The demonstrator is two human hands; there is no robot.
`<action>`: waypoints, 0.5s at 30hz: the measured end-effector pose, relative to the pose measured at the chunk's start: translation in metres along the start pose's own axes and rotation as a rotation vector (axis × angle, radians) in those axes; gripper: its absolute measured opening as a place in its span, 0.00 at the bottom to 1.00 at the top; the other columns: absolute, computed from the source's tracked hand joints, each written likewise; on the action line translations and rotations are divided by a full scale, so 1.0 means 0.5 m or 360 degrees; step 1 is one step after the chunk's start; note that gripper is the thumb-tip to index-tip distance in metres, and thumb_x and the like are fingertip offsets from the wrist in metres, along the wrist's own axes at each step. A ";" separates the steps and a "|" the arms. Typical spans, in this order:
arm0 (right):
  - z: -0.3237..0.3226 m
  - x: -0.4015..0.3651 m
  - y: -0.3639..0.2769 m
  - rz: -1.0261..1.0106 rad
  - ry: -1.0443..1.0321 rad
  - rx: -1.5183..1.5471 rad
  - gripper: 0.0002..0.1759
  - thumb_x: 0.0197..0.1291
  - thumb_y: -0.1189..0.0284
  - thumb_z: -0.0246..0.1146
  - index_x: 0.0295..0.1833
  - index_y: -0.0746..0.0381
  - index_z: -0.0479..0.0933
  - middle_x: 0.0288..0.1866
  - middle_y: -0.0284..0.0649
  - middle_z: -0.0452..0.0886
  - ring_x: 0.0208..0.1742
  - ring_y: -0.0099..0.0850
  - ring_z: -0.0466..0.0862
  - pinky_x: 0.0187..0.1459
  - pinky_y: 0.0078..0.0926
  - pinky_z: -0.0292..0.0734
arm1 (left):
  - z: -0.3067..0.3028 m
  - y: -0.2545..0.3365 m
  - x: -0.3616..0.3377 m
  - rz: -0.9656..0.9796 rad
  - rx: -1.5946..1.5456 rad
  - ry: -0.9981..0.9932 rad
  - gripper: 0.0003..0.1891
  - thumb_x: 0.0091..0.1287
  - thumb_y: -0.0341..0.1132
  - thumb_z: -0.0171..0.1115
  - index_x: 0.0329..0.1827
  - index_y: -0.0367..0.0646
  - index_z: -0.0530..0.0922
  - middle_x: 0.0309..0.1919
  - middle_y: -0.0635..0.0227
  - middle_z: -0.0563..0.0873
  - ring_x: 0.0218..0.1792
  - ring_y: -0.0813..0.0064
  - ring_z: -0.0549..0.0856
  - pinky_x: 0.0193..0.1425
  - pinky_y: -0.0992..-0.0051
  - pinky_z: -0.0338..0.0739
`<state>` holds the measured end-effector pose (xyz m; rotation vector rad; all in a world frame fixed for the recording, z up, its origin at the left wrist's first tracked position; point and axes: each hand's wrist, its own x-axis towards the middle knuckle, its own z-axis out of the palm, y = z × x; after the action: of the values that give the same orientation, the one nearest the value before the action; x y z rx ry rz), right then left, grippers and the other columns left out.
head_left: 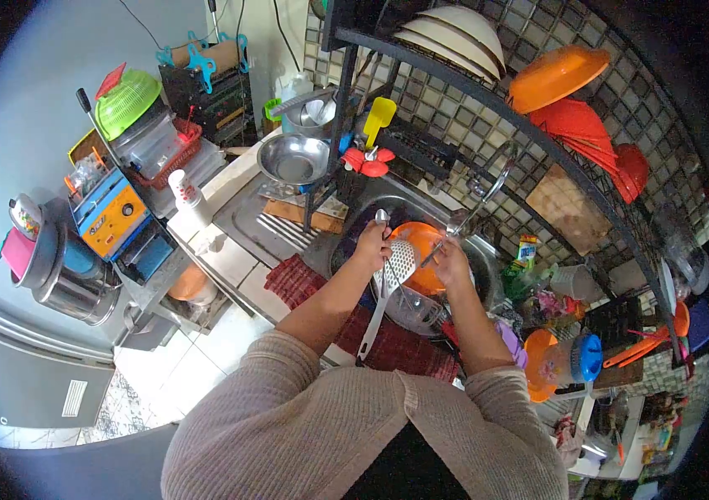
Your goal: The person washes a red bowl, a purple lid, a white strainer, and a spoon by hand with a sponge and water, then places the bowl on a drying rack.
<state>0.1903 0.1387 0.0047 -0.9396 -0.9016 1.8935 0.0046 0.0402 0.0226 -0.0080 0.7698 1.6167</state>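
Over the sink (pixel 496 275), my left hand (pixel 373 247) is closed around a metal spoon (pixel 382 216), its bowl sticking up above the fingers. A white slotted turner (pixel 402 260) overlaps the area beside that hand, its long handle slanting down towards my body. My right hand (pixel 453 267) grips another metal spoon (pixel 457 220), bowl up, just below the faucet (pixel 500 171). Beneath and between the hands sits an orange basin (pixel 423 237) in the sink. A clear container (pixel 413 310) lies at the sink's near side.
A dark red cloth (pixel 296 283) lies along the counter's front edge. Left of the sink stand a metal bowl (pixel 294 158) and a white bottle (pixel 186 196). The black rack (pixel 471 83) arches overhead with bowls on it. An orange container (pixel 540 350) and blue-lidded jug (pixel 589 358) stand right.
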 end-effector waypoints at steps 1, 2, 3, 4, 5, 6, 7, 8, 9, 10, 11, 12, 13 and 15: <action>-0.001 -0.011 0.002 0.0041 0.0049 0.0007 0.11 0.62 0.68 0.54 0.50 0.51 0.73 0.34 0.27 0.75 0.44 0.27 0.77 0.48 0.36 0.68 | -0.002 0.000 0.001 -0.0011 -0.0001 -0.0034 0.03 0.68 0.37 0.47 0.38 0.55 0.69 0.23 0.79 0.68 0.14 0.86 0.58 0.12 0.85 0.50; -0.001 -0.022 0.002 0.0081 0.0099 0.0015 0.11 0.62 0.67 0.54 0.49 0.51 0.73 0.36 0.27 0.75 0.44 0.28 0.77 0.47 0.35 0.68 | -0.002 -0.001 0.002 -0.0024 -0.0001 -0.0069 0.02 0.68 0.36 0.47 0.37 0.55 0.69 0.23 0.78 0.69 0.13 0.86 0.58 0.12 0.85 0.50; -0.002 -0.032 0.002 0.0079 0.0104 0.0019 0.11 0.62 0.67 0.54 0.49 0.51 0.73 0.36 0.27 0.75 0.44 0.28 0.77 0.47 0.35 0.68 | -0.001 -0.004 0.004 -0.0028 0.0004 -0.0071 0.02 0.68 0.36 0.47 0.37 0.55 0.69 0.23 0.78 0.69 0.13 0.86 0.58 0.12 0.85 0.50; -0.002 -0.041 -0.001 0.0058 0.0084 -0.0001 0.11 0.63 0.66 0.53 0.50 0.51 0.73 0.37 0.28 0.74 0.43 0.26 0.76 0.44 0.31 0.67 | 0.002 -0.007 0.006 -0.0031 -0.0009 -0.0003 0.02 0.68 0.36 0.47 0.36 0.55 0.68 0.23 0.78 0.69 0.14 0.86 0.58 0.12 0.85 0.50; -0.002 -0.048 -0.002 0.0037 0.0064 -0.0021 0.11 0.64 0.65 0.52 0.50 0.51 0.73 0.38 0.29 0.73 0.43 0.25 0.76 0.42 0.27 0.66 | 0.003 -0.009 0.008 -0.0032 -0.0022 0.0064 0.02 0.68 0.36 0.47 0.36 0.55 0.68 0.23 0.78 0.69 0.14 0.86 0.58 0.12 0.85 0.50; -0.005 -0.047 -0.003 0.0034 0.0067 -0.0019 0.11 0.64 0.65 0.52 0.50 0.51 0.73 0.38 0.29 0.73 0.43 0.25 0.76 0.42 0.27 0.66 | 0.002 -0.010 0.009 -0.0035 -0.0019 0.0062 0.02 0.68 0.36 0.47 0.36 0.55 0.68 0.23 0.78 0.69 0.14 0.86 0.58 0.12 0.85 0.50; -0.010 -0.044 -0.003 0.0052 0.0054 -0.0056 0.11 0.62 0.66 0.53 0.49 0.51 0.73 0.37 0.28 0.73 0.44 0.27 0.76 0.44 0.30 0.67 | 0.002 -0.010 0.008 -0.0038 0.0000 0.0028 0.02 0.67 0.36 0.47 0.35 0.56 0.67 0.22 0.79 0.68 0.14 0.86 0.59 0.12 0.84 0.50; -0.015 -0.041 -0.003 0.0070 0.0041 -0.0094 0.10 0.61 0.67 0.55 0.49 0.50 0.73 0.36 0.27 0.74 0.44 0.29 0.76 0.46 0.33 0.69 | 0.002 -0.011 0.007 -0.0040 0.0019 -0.0006 0.03 0.67 0.36 0.47 0.34 0.56 0.67 0.21 0.81 0.68 0.14 0.87 0.59 0.13 0.84 0.50; -0.018 -0.039 -0.002 0.0067 0.0042 -0.0092 0.10 0.61 0.67 0.55 0.49 0.50 0.73 0.36 0.27 0.74 0.44 0.29 0.76 0.46 0.33 0.69 | 0.003 -0.012 0.007 -0.0041 0.0022 -0.0009 0.03 0.67 0.36 0.47 0.34 0.56 0.67 0.21 0.81 0.68 0.14 0.87 0.59 0.13 0.84 0.50; -0.016 -0.040 -0.004 0.0077 0.0055 -0.0118 0.09 0.61 0.67 0.55 0.48 0.51 0.73 0.36 0.27 0.74 0.44 0.29 0.76 0.45 0.32 0.69 | 0.004 -0.014 0.008 -0.0037 -0.0006 0.0006 0.02 0.67 0.36 0.47 0.35 0.56 0.67 0.22 0.79 0.69 0.14 0.86 0.59 0.12 0.84 0.50; -0.013 -0.041 -0.005 0.0087 0.0067 -0.0145 0.08 0.61 0.67 0.54 0.46 0.51 0.73 0.36 0.28 0.74 0.44 0.29 0.76 0.45 0.31 0.69 | 0.005 -0.014 0.009 -0.0033 -0.0034 0.0021 0.02 0.67 0.36 0.48 0.36 0.55 0.68 0.23 0.78 0.69 0.14 0.86 0.58 0.12 0.84 0.50; -0.011 -0.044 -0.006 0.0085 0.0067 -0.0144 0.08 0.61 0.67 0.54 0.46 0.51 0.73 0.36 0.28 0.74 0.44 0.29 0.76 0.45 0.31 0.69 | 0.005 -0.014 0.009 -0.0032 -0.0033 0.0019 0.02 0.67 0.36 0.48 0.36 0.55 0.68 0.23 0.78 0.69 0.14 0.86 0.58 0.12 0.84 0.50; -0.012 -0.045 -0.004 0.0070 0.0057 -0.0155 0.08 0.62 0.68 0.54 0.45 0.52 0.73 0.35 0.28 0.74 0.44 0.28 0.77 0.43 0.30 0.69 | 0.004 -0.013 0.009 -0.0045 -0.0028 0.0008 0.01 0.67 0.36 0.48 0.36 0.55 0.68 0.24 0.78 0.69 0.14 0.85 0.58 0.12 0.84 0.50; -0.014 -0.048 -0.001 0.0055 0.0043 -0.0169 0.07 0.62 0.68 0.54 0.44 0.53 0.73 0.35 0.29 0.74 0.43 0.28 0.77 0.42 0.28 0.69 | 0.003 -0.011 0.009 -0.0054 -0.0026 -0.0004 0.01 0.67 0.36 0.48 0.36 0.56 0.67 0.24 0.78 0.69 0.13 0.85 0.58 0.12 0.84 0.50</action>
<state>0.2055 0.1192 0.0083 -1.0479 -0.9838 1.8721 0.0093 0.0450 0.0194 -0.0306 0.7506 1.5904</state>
